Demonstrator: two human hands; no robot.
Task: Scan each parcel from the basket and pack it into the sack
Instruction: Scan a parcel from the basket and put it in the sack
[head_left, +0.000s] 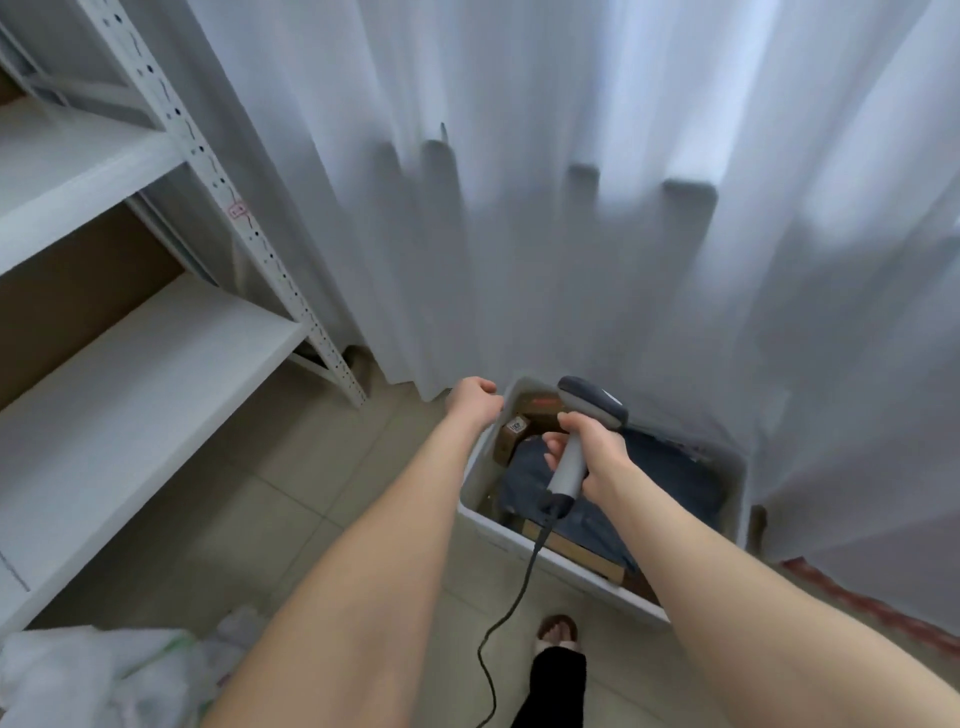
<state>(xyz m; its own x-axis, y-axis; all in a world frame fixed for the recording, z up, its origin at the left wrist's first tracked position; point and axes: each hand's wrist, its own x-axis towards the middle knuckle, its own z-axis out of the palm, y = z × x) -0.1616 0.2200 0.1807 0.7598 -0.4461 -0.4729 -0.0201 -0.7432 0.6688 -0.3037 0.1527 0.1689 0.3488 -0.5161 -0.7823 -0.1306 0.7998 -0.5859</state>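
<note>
- The white basket (571, 569) sits on the floor by the curtain (571, 208), holding a dark blue parcel (675, 478) and a small brown parcel (511, 434).
- The crumpled white sack (78, 675) lies at lower left.
- The right hand (597, 449) grasps the scanner (569, 470) above the basket.
- The left hand (475, 402) is at the basket's left rim, fingers clenched on nothing.

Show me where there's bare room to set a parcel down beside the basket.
Bare floor tiles lie between the shelving unit and the basket. The shelf boards also look bare. Crowded: the basket is packed with parcels, the sack fills the lower-left corner, the scanner cable hangs by your foot.
</note>
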